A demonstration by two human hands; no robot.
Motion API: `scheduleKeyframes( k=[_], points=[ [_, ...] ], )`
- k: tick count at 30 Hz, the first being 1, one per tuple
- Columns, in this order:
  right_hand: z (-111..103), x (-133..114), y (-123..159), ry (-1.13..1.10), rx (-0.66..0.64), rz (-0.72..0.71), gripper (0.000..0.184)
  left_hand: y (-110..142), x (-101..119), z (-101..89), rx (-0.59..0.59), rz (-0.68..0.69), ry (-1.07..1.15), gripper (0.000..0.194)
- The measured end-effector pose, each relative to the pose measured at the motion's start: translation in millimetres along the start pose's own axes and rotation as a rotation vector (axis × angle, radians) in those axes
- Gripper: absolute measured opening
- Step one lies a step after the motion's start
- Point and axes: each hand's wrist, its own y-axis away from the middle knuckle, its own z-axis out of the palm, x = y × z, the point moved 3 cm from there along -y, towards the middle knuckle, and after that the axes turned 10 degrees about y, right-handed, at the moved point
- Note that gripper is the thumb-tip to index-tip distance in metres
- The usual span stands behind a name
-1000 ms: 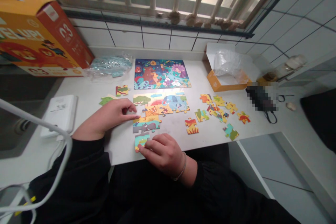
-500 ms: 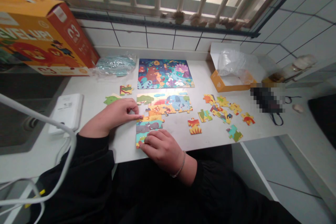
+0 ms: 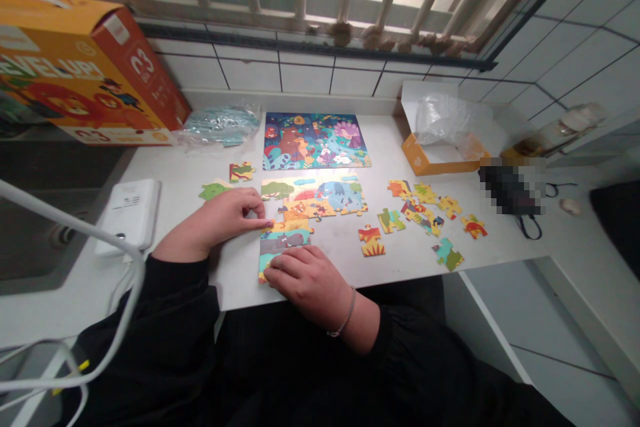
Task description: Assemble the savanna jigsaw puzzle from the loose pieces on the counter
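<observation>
A partly joined jigsaw puzzle [image 3: 325, 195] with an elephant lies on the white counter, its left part running down towards me. My left hand [image 3: 227, 215] is closed at its left side, a fingertip touching the yellow puzzle piece [image 3: 295, 221]. My right hand [image 3: 313, 278] rests with bent fingers on the lower puzzle piece [image 3: 263, 271] below the hippo [image 3: 285, 241] and covers much of it. Loose puzzle pieces [image 3: 420, 215] lie to the right. Beside my left hand are a green piece [image 3: 215, 189] and a brown-and-yellow piece [image 3: 242, 171].
Behind stands a joined dark-blue puzzle [image 3: 317, 141]. A plastic-wrapped pack [image 3: 223, 125] and a large orange box [image 3: 75, 73] are at the back left. An open small box [image 3: 445, 165] holds clear plastic. A white device [image 3: 131, 213] and a white cable [image 3: 135, 293] are on the left.
My right hand has shifted slightly and its fingers now cover more of the lower puzzle piece. My left hand stays in nearly the same place.
</observation>
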Motion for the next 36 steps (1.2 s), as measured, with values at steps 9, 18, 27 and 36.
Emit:
scheduleKeyframes(
  k=[9,18,27,36],
  points=[
    [-2.0,-0.5,5.3,0.035,0.004,-0.004,0.02,-0.4,-3.1,0.1,-0.014,0.008,0.014,0.045],
    [-77.1,88.8,86.3,0.113,0.039,0.52,0.017,0.3,-4.2,-0.9,-0.019,-0.015,0.004,0.044],
    [-124.6,182.8,238.4,0.377,-0.385,1.149,0.055,-0.2,-0.9,-2.1,-0.012,-0.033,0.011,0.039],
    [-120.7,186.1,238.9,0.146,-0.333,1.254,0.056,-0.7,0.4,-3.3,-0.003,-0.074,-0.005,0.036]
  ],
)
